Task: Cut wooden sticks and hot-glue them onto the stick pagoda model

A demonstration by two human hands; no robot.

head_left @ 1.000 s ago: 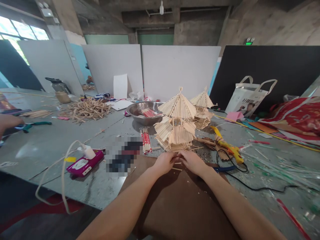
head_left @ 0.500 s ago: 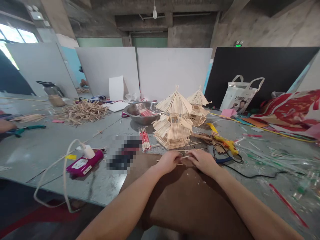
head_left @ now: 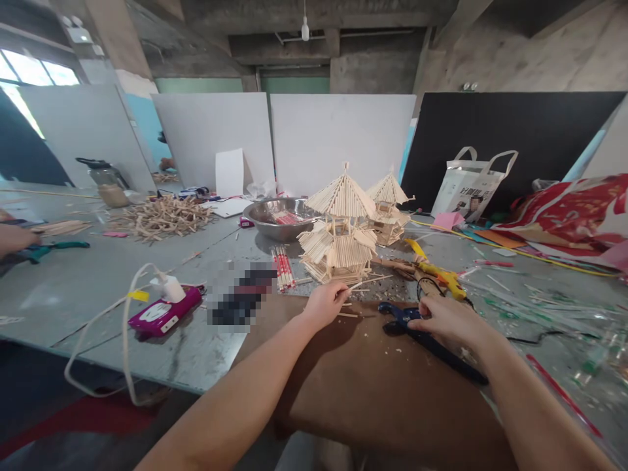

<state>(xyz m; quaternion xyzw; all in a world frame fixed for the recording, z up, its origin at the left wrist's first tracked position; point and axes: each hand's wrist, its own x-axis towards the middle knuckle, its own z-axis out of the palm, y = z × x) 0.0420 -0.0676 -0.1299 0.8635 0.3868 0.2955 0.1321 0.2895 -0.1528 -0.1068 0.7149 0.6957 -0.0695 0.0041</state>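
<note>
In front of the nearer stick pavilion (head_left: pixel 346 252), my left hand (head_left: pixel 330 302) pinches a thin wooden stick (head_left: pixel 355 286). My right hand (head_left: pixel 444 320) is closed around blue-handled pliers (head_left: pixel 407 317), whose head points left over the brown board (head_left: pixel 353 379). A few loose sticks (head_left: pixel 348 314) lie on the board below my left hand. A second stick pavilion (head_left: pixel 389 209) stands behind the first. The yellow glue gun (head_left: pixel 444 278) rests just beyond my right hand.
A metal bowl (head_left: pixel 279 222) with red-and-white packets stands behind the pavilion. A stick heap (head_left: pixel 164 219), purple power strip (head_left: pixel 167 313) and blurred dark object (head_left: pixel 245 294) lie left. Clear glue sticks (head_left: pixel 554 314) litter the right. Another person's hand (head_left: pixel 17 239) is at far left.
My right hand has moved right, away from my left hand, and now holds the pliers, which have come into view over the board. My left hand has shifted slightly and keeps a stick.
</note>
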